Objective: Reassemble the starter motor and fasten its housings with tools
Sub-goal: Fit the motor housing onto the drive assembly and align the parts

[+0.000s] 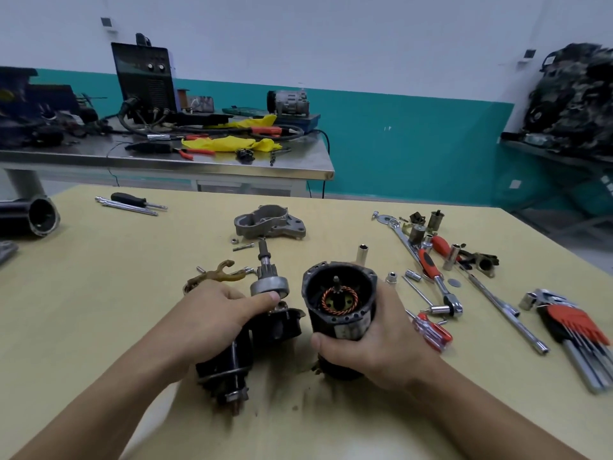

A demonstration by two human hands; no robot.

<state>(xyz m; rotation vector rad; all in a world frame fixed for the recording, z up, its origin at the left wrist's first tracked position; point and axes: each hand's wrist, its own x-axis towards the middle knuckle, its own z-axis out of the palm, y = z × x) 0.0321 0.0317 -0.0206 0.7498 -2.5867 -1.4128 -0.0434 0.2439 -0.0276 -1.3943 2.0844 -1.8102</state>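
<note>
1. The motor case (340, 310) sits at the near middle of the tan surface (132, 293). It is a black, roughly round shell with its open end tipped up. Inside it are a ring of twisted copper-red winding and a thin steel shaft tip.
2. Just left of it lies the black solenoid (222, 363), with its studded terminal end nearest me. The pinion drive (268, 283), a silver drum with a toothed gear and slim shaft, points away from it.
3. The right grip (374, 346) is wrapped round the motor case from the right side, with the thumb laid across its front and the forearm coming in low from the right.
4. The left grip (212, 313) is closed over the solenoid with its fingers curled under. Its thumb tip presses on the drum's rim.
5. A tarnished brass-coloured fork lever (215, 275) lies just beyond the left knuckles.
6. Further back is the cast grey nose housing (269, 222), dull and hollow, with a nut and a bolt close beside it.
7. To the right are scattered a ratchet (438, 280) with a red-and-black handle, shiny sockets, a long steel extension bar (507, 313), a clear red screwdriver (431, 332) touching the right grip's knuckles, and a hex key set (574, 330) in a red holder.
</note>
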